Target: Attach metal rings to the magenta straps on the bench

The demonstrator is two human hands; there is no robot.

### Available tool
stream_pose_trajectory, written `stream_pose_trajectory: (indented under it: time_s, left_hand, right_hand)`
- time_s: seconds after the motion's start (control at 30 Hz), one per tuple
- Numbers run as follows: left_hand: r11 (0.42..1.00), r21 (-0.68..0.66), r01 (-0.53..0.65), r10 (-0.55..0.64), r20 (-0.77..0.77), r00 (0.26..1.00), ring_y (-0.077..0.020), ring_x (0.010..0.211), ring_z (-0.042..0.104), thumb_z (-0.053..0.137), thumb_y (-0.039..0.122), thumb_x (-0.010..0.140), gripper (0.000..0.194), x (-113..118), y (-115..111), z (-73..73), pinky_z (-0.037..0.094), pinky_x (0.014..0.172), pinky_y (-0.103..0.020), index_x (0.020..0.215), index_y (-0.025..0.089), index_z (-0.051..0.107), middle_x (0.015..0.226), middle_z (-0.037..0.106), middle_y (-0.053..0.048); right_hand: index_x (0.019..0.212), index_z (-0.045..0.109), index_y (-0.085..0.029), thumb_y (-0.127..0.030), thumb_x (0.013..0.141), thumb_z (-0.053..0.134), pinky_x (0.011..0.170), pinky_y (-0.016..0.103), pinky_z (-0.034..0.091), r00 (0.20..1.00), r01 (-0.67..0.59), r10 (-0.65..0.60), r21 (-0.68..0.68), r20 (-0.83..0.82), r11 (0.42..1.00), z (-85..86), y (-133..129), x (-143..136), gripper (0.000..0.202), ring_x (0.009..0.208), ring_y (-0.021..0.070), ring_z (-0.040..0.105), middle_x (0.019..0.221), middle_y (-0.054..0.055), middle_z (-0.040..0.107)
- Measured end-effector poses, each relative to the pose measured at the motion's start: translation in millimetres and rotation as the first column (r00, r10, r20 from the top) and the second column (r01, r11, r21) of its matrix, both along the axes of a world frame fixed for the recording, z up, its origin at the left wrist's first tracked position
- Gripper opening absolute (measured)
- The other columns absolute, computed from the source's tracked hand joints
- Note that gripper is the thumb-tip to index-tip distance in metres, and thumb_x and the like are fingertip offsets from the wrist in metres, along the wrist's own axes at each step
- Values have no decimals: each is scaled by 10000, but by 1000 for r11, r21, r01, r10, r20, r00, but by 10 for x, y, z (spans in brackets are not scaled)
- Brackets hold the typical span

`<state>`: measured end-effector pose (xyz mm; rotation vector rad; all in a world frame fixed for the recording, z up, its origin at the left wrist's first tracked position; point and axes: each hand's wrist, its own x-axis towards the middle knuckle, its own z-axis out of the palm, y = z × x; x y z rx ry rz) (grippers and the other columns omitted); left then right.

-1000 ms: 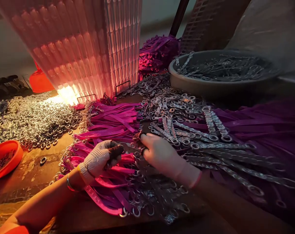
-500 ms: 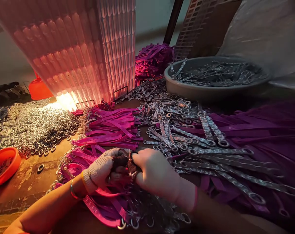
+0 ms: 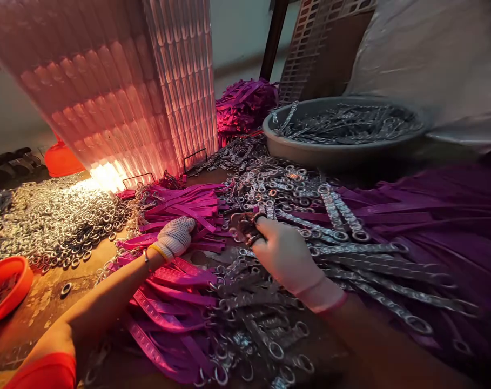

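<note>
My left hand (image 3: 175,236), in a dotted white work glove, is curled over the pile of magenta straps (image 3: 188,202). Its fingertips face away and are hidden, so what they hold cannot be made out. My right hand (image 3: 283,256) wears a pale glove with darkened fingertips. Its fingers are closed in a pinch beside the heap of metal chain pieces with ring ends (image 3: 300,181); anything between them is unclear. In front of my hands lie more magenta straps (image 3: 168,324) with metal rings and chain ends.
A heap of small metal rings (image 3: 54,216) lies left, near an orange bowl (image 3: 24,286). A ribbed translucent panel (image 3: 107,81) stands behind with a bright glow at its base. At the back right sits a grey basin (image 3: 334,148) of chain pieces. Purple straps (image 3: 439,216) spread right.
My hands were together over the front straps and have moved apart. The left went forward to the magenta pile; the right moved forward and right to the chain pieces. The view shifted slightly.
</note>
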<state>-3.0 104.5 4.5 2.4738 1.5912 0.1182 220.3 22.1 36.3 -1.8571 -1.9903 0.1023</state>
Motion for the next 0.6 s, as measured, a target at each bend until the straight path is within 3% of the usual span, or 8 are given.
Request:
stream_pose_trajectory:
  time_s: [0.1, 0.17, 0.27, 0.4, 0.47, 0.53, 0.6]
  left_hand:
    - [1000, -21, -8, 8, -7, 1000, -248, 1056, 593, 508, 63, 799, 406, 39, -23, -106, 467, 918, -350, 1180, 158, 612, 1216, 590, -146]
    - [999, -28, -25, 25, 5, 1000, -249, 1053, 596, 518, 68, 797, 416, 49, -94, -144, 473, 913, -354, 1191, 165, 610, 1246, 568, -149]
    - [999, -42, -33, 36, 55, 998, -242, 992, 612, 537, 95, 799, 306, 24, -171, -127, 489, 880, -348, 1072, 153, 662, 1154, 605, -143]
    - [998, -58, -11, 22, 201, 979, -190, 869, 617, 526, 175, 847, 216, -77, -284, 10, 506, 776, -283, 999, 148, 677, 943, 654, -92]
    - [972, -233, 8, 90, 411, 907, -135, 609, 572, 500, 273, 887, 231, -139, -411, 107, 478, 571, -229, 980, 141, 664, 702, 617, -35]
    - [870, -486, 87, 257, 595, 761, -85, 384, 404, 508, 378, 887, 275, -183, -575, 205, 342, 388, -184, 926, 141, 641, 494, 485, 36]
    - [755, -634, 166, 406, 651, 641, -63, 314, 302, 554, 435, 852, 288, -196, -737, 287, 239, 322, -165, 835, 152, 607, 417, 397, 71]
  right_hand:
    - [962, 683, -170, -157, 834, 442, 658, 267, 386, 988, -27, 24, -18, -155, 999, -50, 53, 42, 273, 763, 221, 596, 824, 82, 702]
    - [1054, 676, -184, -150, 839, 440, 687, 264, 413, 973, -69, 61, -30, -221, 997, -66, 50, 11, 321, 798, 220, 605, 873, 70, 712]
    - [1112, 667, -198, -136, 827, 450, 733, 273, 435, 959, -159, 138, -66, -249, 985, -67, 2, -84, 364, 819, 217, 605, 899, 61, 719]
    - [1057, 684, -174, -84, 770, 453, 748, 270, 434, 935, -277, 234, -139, -265, 951, -91, -98, -219, 380, 826, 208, 598, 870, 67, 714]
    - [1008, 685, -171, -65, 757, 438, 726, 252, 421, 918, -336, 286, -156, -275, 929, -102, -146, -286, 367, 825, 195, 595, 876, 62, 711]
    - [957, 676, -171, -67, 766, 428, 694, 243, 399, 916, -357, 309, -169, -256, 919, -88, -194, -357, 330, 803, 184, 592, 877, 60, 706]
    - [904, 664, -166, -79, 766, 442, 671, 249, 371, 935, -336, 305, -179, -179, 925, -43, -248, -429, 276, 781, 179, 590, 879, 68, 700]
